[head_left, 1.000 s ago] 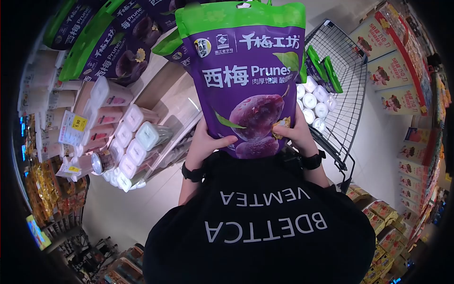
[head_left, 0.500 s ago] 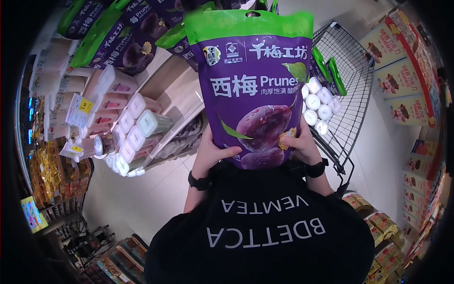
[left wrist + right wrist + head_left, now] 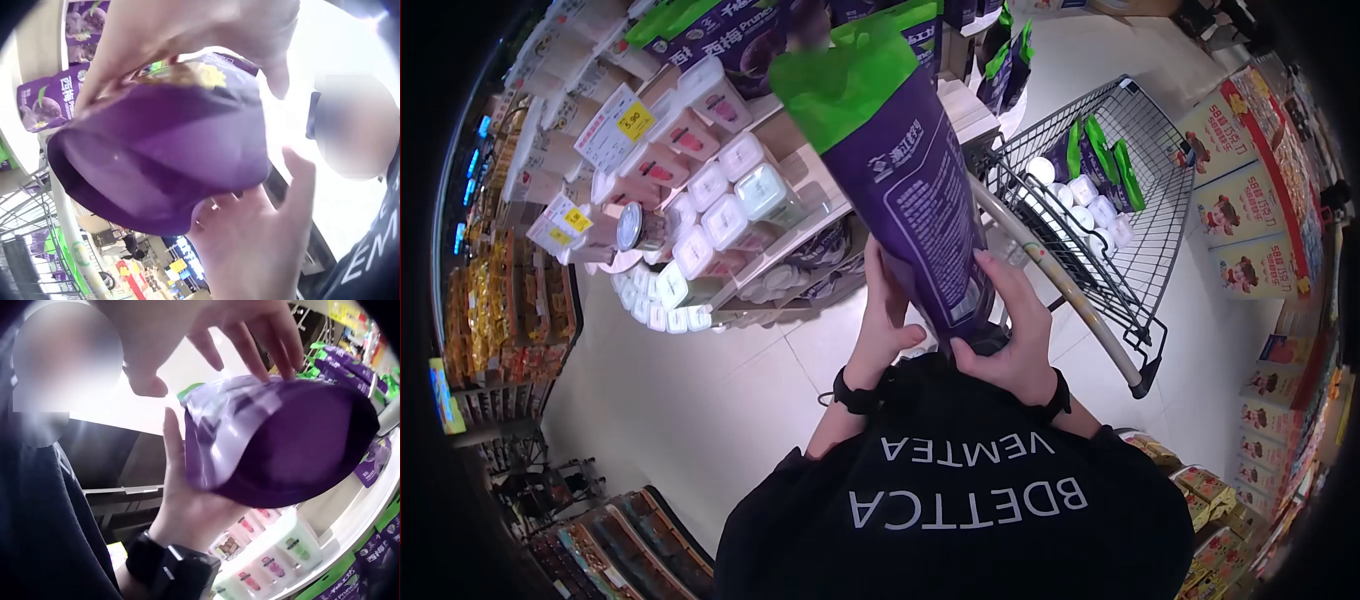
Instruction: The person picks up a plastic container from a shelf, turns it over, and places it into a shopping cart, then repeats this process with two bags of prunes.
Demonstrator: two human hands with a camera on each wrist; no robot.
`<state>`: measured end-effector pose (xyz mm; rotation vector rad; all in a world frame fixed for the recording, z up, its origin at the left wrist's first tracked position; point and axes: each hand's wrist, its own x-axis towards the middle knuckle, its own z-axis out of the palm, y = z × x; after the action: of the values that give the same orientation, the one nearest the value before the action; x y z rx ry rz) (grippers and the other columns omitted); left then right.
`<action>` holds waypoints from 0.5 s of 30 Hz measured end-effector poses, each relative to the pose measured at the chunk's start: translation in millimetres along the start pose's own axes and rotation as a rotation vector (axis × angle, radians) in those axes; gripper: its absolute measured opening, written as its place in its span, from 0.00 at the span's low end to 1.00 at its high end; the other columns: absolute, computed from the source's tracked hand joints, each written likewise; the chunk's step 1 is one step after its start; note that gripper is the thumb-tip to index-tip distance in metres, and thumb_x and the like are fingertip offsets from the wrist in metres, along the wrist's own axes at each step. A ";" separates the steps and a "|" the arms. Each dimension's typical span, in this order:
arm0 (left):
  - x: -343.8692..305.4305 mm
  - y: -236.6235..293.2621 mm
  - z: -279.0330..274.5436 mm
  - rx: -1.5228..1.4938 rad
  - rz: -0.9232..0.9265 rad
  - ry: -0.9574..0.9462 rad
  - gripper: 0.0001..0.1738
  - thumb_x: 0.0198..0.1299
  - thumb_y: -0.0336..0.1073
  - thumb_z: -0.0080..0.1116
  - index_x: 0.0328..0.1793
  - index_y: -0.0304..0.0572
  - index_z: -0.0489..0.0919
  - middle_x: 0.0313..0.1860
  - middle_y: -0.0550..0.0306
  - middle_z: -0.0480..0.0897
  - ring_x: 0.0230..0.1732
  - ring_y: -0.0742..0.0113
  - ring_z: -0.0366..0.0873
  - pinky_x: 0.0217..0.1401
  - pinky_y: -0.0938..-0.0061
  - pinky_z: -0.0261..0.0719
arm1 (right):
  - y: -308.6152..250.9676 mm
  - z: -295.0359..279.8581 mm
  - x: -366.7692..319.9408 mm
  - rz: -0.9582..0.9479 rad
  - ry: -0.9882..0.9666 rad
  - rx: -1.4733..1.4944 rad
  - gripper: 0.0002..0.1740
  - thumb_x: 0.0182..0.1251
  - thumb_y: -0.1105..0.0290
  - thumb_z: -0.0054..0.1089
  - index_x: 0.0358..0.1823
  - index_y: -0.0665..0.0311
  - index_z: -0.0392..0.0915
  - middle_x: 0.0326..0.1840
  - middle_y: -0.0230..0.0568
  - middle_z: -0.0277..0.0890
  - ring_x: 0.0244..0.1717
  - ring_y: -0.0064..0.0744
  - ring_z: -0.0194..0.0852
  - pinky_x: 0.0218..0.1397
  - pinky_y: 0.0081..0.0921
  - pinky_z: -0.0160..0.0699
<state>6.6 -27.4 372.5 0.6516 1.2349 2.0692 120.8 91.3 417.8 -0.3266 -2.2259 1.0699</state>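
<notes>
A large purple bag of prunes (image 3: 905,190) with a green top stands tilted between both hands, its narrow side and printed text facing the head camera. My left hand (image 3: 885,310) holds the lower left side, with fingers going behind the bag and thumb lifted off. On the other side, my right hand (image 3: 1012,325) touches the lower edge with its fingertips; in the right wrist view its fingers are spread, its thumb apart from the bag. The bag's folded bottom (image 3: 162,156) faces the left wrist camera. Dark bands (image 3: 860,390) circle both wrists.
A wire shopping cart (image 3: 1145,260) at the right carries several green-topped purple bags (image 3: 1105,165) and white-lidded containers (image 3: 1090,215). To the left, a display shelf (image 3: 800,245) holds stacked plastic tubs (image 3: 725,220) and more prune bags (image 3: 730,45). Boxes (image 3: 1250,205) line the far right.
The bag has turned from its front to its narrow side and tilted left. My hands have shifted their hold lower on it. The view has swung, bringing more of the cart in.
</notes>
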 end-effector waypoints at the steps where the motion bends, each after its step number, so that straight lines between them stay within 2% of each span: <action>1: -14.0 0.1 -18.4 -0.036 -0.075 0.009 0.68 0.33 0.53 0.75 0.73 0.41 0.40 0.69 0.47 0.53 0.69 0.57 0.54 0.68 0.62 0.55 | -8.7 4.1 -8.2 -0.091 -0.051 0.023 0.40 0.38 0.65 0.69 0.58 0.65 0.68 0.52 0.46 0.72 0.51 0.46 0.73 0.52 0.34 0.74; 2: -31.7 -7.4 -37.6 -0.070 -0.181 0.053 0.59 0.38 0.50 0.73 0.70 0.36 0.49 0.64 0.49 0.63 0.63 0.59 0.63 0.65 0.67 0.61 | -18.3 8.8 -16.5 -0.135 -0.080 0.056 0.36 0.39 0.66 0.67 0.56 0.65 0.70 0.52 0.47 0.72 0.55 0.50 0.69 0.56 0.37 0.70; 3: -44.0 -0.4 -43.0 -0.169 -0.215 0.083 0.46 0.44 0.46 0.68 0.65 0.33 0.59 0.58 0.50 0.71 0.57 0.61 0.70 0.61 0.68 0.67 | -24.1 12.0 -22.0 -0.146 -0.097 0.061 0.36 0.39 0.66 0.67 0.56 0.65 0.70 0.52 0.47 0.72 0.55 0.50 0.69 0.56 0.37 0.70; 5: -66.0 0.1 -60.3 -0.324 -0.201 0.068 0.37 0.47 0.43 0.62 0.61 0.31 0.64 0.54 0.49 0.74 0.54 0.59 0.73 0.58 0.67 0.71 | -32.3 13.0 -35.7 -0.162 -0.128 -0.019 0.33 0.40 0.67 0.67 0.53 0.65 0.71 0.55 0.49 0.70 0.60 0.51 0.64 0.60 0.40 0.64; 6: -78.0 1.2 -63.8 -0.330 -0.201 0.082 0.37 0.47 0.43 0.62 0.61 0.31 0.64 0.54 0.49 0.74 0.54 0.59 0.73 0.58 0.67 0.71 | -36.2 16.2 -42.4 -0.159 -0.027 -0.064 0.33 0.40 0.67 0.68 0.53 0.65 0.70 0.60 0.50 0.64 0.64 0.51 0.58 0.63 0.41 0.58; 7: -88.1 2.6 -67.4 -0.479 -0.187 0.049 0.35 0.47 0.42 0.59 0.60 0.31 0.65 0.54 0.47 0.75 0.53 0.58 0.74 0.58 0.66 0.72 | -34.6 16.9 -47.2 -0.149 -0.015 -0.127 0.42 0.40 0.64 0.70 0.60 0.66 0.63 0.65 0.52 0.57 0.65 0.49 0.56 0.65 0.39 0.58; 8: -96.4 4.1 -70.6 -0.626 -0.172 0.011 0.33 0.47 0.41 0.57 0.59 0.30 0.66 0.53 0.45 0.75 0.52 0.56 0.75 0.57 0.65 0.73 | -35.9 20.4 -50.6 -0.035 -0.015 0.021 0.48 0.40 0.64 0.72 0.64 0.66 0.56 0.65 0.53 0.56 0.65 0.46 0.56 0.65 0.38 0.57; 9: -103.0 4.4 -72.4 -0.627 -0.172 0.011 0.33 0.47 0.41 0.57 0.59 0.30 0.66 0.53 0.45 0.75 0.52 0.56 0.75 0.57 0.65 0.73 | -37.9 23.3 -54.7 0.077 -0.012 0.166 0.53 0.39 0.63 0.73 0.67 0.66 0.50 0.66 0.53 0.54 0.66 0.44 0.56 0.66 0.37 0.57; 10: -108.9 2.9 -72.3 -0.688 -0.131 -0.028 0.33 0.47 0.40 0.56 0.59 0.29 0.66 0.53 0.44 0.75 0.51 0.55 0.76 0.57 0.64 0.74 | -42.2 27.4 -61.3 0.221 -0.055 0.466 0.60 0.38 0.63 0.76 0.69 0.68 0.42 0.64 0.53 0.56 0.64 0.40 0.58 0.66 0.34 0.59; 11: -114.7 1.4 -71.6 -0.750 -0.094 -0.068 0.33 0.46 0.39 0.55 0.59 0.28 0.66 0.53 0.43 0.75 0.50 0.54 0.76 0.56 0.64 0.74 | -44.9 28.9 -68.7 0.227 -0.052 0.461 0.60 0.38 0.63 0.76 0.69 0.68 0.42 0.64 0.53 0.56 0.64 0.40 0.58 0.66 0.34 0.59; 13: -119.6 3.2 -72.8 -0.812 -0.133 -0.119 0.33 0.46 0.38 0.54 0.59 0.28 0.66 0.53 0.43 0.75 0.51 0.54 0.76 0.56 0.64 0.74 | -48.4 30.4 -79.4 0.337 -0.054 0.661 0.61 0.38 0.66 0.77 0.69 0.68 0.41 0.63 0.50 0.59 0.62 0.37 0.61 0.64 0.32 0.62; 15: -122.6 1.7 -72.8 -0.817 -0.147 -0.116 0.33 0.46 0.38 0.54 0.59 0.28 0.66 0.53 0.42 0.75 0.51 0.53 0.76 0.56 0.63 0.75 | -51.7 31.4 -89.9 0.322 0.003 0.661 0.61 0.38 0.67 0.77 0.69 0.68 0.41 0.62 0.50 0.60 0.62 0.37 0.62 0.64 0.32 0.63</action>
<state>39.1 -159.9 330.9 0.2727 0.2854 2.1260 172.0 -3.1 403.4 -0.3940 -1.7161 1.8905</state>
